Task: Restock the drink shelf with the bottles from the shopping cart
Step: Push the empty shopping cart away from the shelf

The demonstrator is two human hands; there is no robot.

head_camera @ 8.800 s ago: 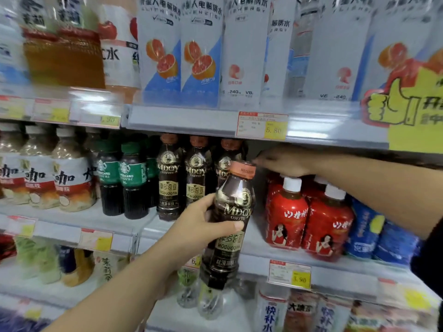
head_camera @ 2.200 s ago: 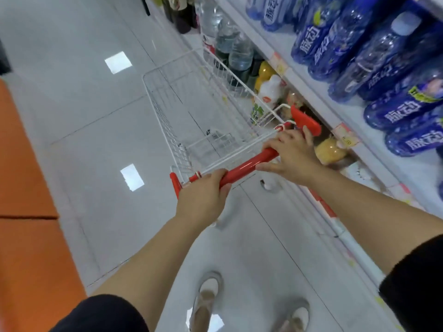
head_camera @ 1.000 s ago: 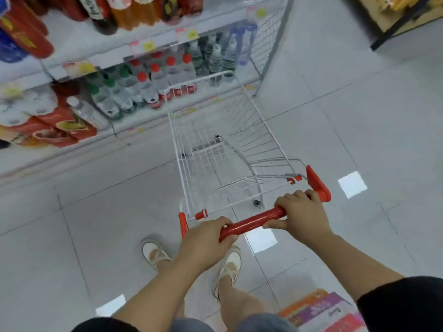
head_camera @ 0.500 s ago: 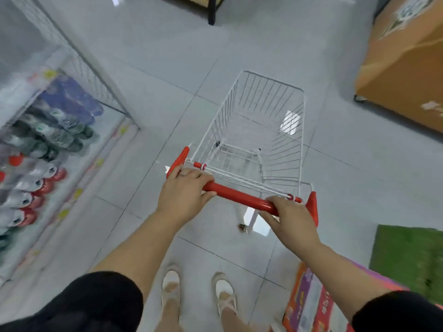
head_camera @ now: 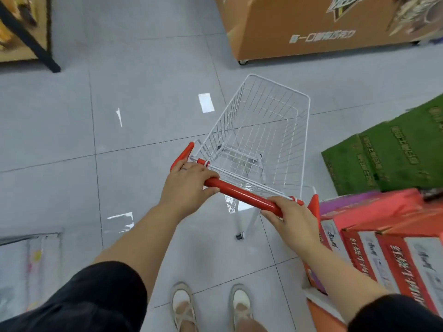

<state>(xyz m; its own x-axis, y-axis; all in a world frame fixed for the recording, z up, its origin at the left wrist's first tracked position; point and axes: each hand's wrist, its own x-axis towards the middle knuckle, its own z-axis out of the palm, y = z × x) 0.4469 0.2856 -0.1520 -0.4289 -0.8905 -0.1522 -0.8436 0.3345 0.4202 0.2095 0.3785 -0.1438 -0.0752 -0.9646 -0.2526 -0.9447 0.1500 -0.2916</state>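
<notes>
A white wire shopping cart [head_camera: 308, 121] stands on the grey tiled floor in front of me, its basket holding no bottles. Its red handle bar [head_camera: 242, 194] runs across the near end. My left hand [head_camera: 187, 185] is closed over the bar's left end. My right hand [head_camera: 293, 220] grips the bar's right end. No drink shelf or bottles show in the head view.
Stacked red and purple cartons [head_camera: 383, 236] sit close on the right, with green cartons [head_camera: 393, 154] behind them. A large orange display box on wheels [head_camera: 311, 27] stands ahead. A black-framed shelf [head_camera: 26, 37] is at far left. My feet [head_camera: 211, 305] are below.
The cart and I have turned away from the drink shelf, which has left the view. The orange box and green cartons are closer now. Both hands stay on the handle.
</notes>
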